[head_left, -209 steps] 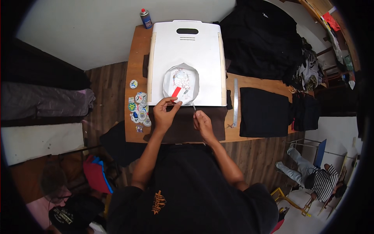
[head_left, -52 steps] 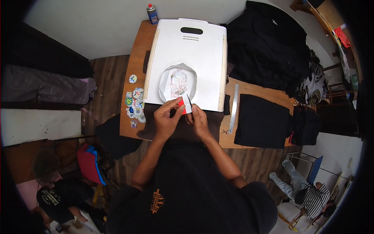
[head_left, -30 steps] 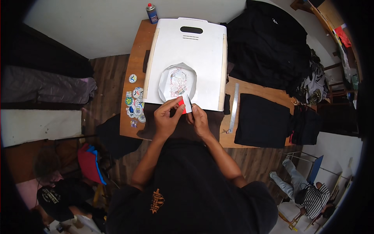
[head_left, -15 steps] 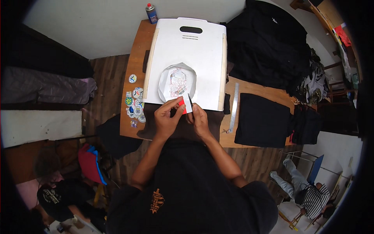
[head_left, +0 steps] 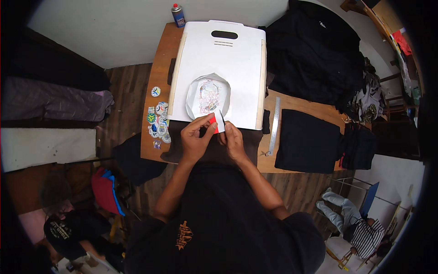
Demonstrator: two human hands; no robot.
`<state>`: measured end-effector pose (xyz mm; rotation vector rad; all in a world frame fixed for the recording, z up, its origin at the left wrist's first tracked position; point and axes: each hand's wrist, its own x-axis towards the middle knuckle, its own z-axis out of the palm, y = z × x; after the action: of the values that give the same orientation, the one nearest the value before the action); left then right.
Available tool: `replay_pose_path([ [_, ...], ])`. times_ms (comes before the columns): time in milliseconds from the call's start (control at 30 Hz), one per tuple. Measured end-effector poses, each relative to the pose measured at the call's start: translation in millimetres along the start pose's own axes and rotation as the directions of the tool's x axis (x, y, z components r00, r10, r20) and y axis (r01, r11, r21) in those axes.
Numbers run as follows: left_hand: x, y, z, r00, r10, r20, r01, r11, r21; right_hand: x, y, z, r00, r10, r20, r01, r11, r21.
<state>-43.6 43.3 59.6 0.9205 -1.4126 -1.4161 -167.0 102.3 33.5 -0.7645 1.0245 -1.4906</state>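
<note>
Over the near edge of a white board (head_left: pixel 223 59), my left hand (head_left: pixel 193 138) pinches a small red and white piece of card or sticker (head_left: pixel 219 123) between thumb and fingers. My right hand (head_left: pixel 234 142) is closed around dark scissors (head_left: pixel 222 116), their handles mostly hidden by my fingers. The narrow blade lies along the right side of the piece. Just beyond my hands, a folded white paper tray (head_left: pixel 190 102) holds thin paper trimmings. Several round, colourful cut-out stickers (head_left: pixel 159 129) lie in a loose pile left of the board.
A metal ruler (head_left: pixel 274 125) and folded black cloth (head_left: pixel 306 140) lie to the right on the wooden table (head_left: pixel 155 68). Behind them is a large black cloth heap (head_left: pixel 315 50). A spray can (head_left: pixel 178 16) stands at the back left. Other people (head_left: pixel 367 237) sit at both lower sides.
The scissors' blade looks narrower and has shifted slightly against the piece. My hands stay in nearly the same place. The person at the lower right has moved their legs.
</note>
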Motion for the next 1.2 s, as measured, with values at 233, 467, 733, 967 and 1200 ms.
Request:
replay_pose_path([
  [233,-0.2,1.1,-1.2,1.000,-0.009,0.013,0.009,1.000,0.017,-0.6,4.2,0.0,1.000,0.004,-0.004,-0.004,1.000,0.008],
  [467,-1.2,-2.4,-1.3,1.000,-0.001,0.024,0.000,1.000,0.019,-1.6,4.3,-1.6,1.000,0.022,-0.013,-0.021,0.997,0.070],
  [733,-0.8,-2.2,-0.4,1.000,-0.013,-0.005,0.013,1.000,0.014,-0.5,2.2,-0.6,0.999,0.030,-0.041,-0.029,0.999,0.014],
  [967,-1.0,0.2,-1.7,1.000,-0.012,0.006,0.012,0.999,0.032,-1.4,6.2,-2.1,0.999,0.027,-0.033,-0.026,0.998,0.056],
  [1200,0.3,-1.0,-1.9,1.000,-0.019,-0.006,0.019,1.000,0.016,0.1,4.2,1.5,1.000,0.008,-0.024,-0.007,1.000,0.026],
])
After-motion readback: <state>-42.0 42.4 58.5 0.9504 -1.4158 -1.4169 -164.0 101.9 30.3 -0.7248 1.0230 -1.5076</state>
